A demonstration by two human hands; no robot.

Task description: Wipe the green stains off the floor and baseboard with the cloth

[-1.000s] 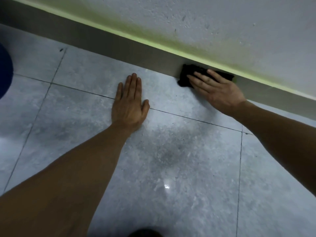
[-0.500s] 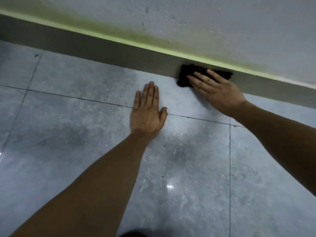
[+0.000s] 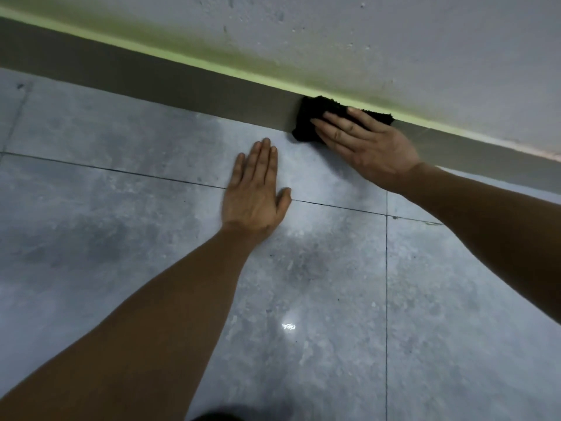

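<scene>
- Floor [image 3: 121, 268]: grey tiles with dark grout lines. Against the frame half a second ago the view has slid left along the wall, so the cross-joint now sits further right; a bright glare spot shows on the near tile.
- Wall [image 3: 394, 41]: rough and pale, with a green stain [image 3: 243, 56] smeared along its foot and a green line on the baseboard's top edge. The stain's extent right of the cloth is hard to make out.
- Baseboard [image 3: 151, 74]: a grey strip running from the upper left down to the right edge, cut off at both ends.
- Left hand [image 3: 255, 189]: flat on the floor across a grout line, fingers straight and together, thumb out; same placement as before.
- Right hand [image 3: 370, 141]: straight fingers pressing the cloth onto the baseboard, as in the earlier frame.
- Cloth [image 3: 312, 117]: black, bunched, against the baseboard from the floor edge to the green line; its middle is hidden under the fingers.
- Dark shape at the bottom edge, cut off, not identifiable.
</scene>
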